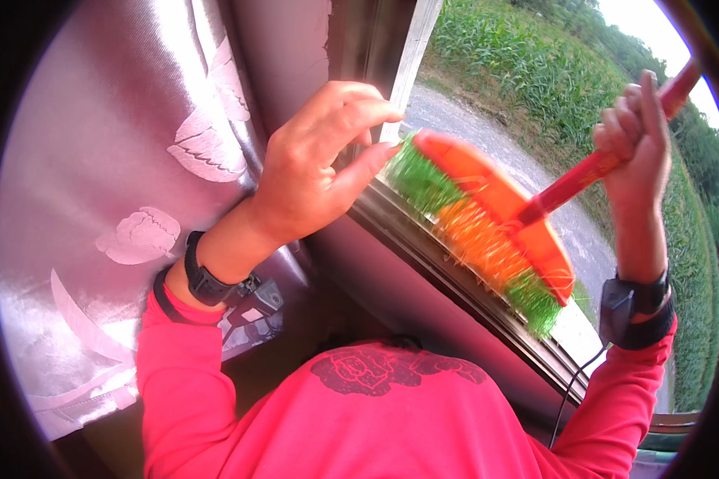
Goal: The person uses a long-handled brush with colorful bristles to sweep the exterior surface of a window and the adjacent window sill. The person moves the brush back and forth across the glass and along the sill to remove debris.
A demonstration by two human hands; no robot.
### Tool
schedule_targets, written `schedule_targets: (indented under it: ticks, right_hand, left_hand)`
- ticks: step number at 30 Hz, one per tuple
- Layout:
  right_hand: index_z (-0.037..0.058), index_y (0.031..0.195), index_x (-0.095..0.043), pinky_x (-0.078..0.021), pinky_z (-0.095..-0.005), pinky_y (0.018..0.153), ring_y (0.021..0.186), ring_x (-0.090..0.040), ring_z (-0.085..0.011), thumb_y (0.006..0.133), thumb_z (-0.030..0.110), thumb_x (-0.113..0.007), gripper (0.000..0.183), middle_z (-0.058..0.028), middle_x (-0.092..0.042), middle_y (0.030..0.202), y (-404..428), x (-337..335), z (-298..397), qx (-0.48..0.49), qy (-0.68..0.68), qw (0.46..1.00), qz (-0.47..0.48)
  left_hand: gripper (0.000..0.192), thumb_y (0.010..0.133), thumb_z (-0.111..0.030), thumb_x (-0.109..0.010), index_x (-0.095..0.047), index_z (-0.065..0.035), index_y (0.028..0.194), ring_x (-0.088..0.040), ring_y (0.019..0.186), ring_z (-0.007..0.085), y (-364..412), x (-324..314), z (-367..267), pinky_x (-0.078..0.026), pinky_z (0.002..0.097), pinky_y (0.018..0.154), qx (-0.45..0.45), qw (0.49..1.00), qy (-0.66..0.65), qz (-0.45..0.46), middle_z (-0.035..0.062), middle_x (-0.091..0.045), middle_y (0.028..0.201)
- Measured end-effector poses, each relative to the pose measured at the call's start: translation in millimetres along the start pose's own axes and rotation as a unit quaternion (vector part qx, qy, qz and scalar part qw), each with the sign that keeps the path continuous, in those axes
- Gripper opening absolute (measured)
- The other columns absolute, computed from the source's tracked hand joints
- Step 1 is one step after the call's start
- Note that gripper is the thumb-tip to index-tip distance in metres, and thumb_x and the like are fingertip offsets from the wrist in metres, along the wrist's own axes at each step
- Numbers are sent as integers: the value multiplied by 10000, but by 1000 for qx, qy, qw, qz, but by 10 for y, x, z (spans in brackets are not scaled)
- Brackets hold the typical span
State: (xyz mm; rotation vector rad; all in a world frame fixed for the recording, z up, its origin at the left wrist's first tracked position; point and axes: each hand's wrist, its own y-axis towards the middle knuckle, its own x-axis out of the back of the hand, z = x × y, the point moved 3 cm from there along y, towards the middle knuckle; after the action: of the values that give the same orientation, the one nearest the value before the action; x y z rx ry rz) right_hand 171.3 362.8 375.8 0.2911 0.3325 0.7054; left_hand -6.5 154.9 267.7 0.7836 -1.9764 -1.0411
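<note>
My right hand [638, 141] grips the red handle [581, 178] of a broom. The broom's orange head [485, 173] slants down across the window opening, its green and orange bristles [485, 245] over the sill track [407, 230]. Motion blurs the bristles, and a few pale strands cling to the head. My left hand [320, 155] is raised beside the bristles' upper left end. Its thumb and index finger are apart, with the thumb tip close to the green bristles; whether it touches them I cannot tell.
A shiny patterned curtain [114, 149] hangs at the left, close to my left forearm. The white window frame [416, 54] rises behind my left hand. A black cable [566, 401] hangs from my right wrist device [617, 311]. Outside are a road [455, 120] and corn plants [509, 60].
</note>
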Motion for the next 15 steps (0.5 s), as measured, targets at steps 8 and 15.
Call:
schedule_targets:
  ticks: [8,15]
  right_hand:
    - [128,763,-462,-251,-209,417,451,-274,-34,889,293,-649,280,79,-277,556,243,178,-518,61,-4,994,-95]
    - [123,748,-447,-228,-207,418,425,-249,-37,893,294,-638,294,88,-254,532,-133,69,281,57,32,997,39]
  left_hand:
    - [258,815,-2,-676,-623,-26,1066,-544,732,93,-51,-16,-8,-491,217,644,14,1000,1,14,74,-571,1012]
    - [223,869,-62,-638,-605,-29,1087,-560,698,101,-42,-48,-22,-479,230,631,44,996,-78,-12,69,-601,949]
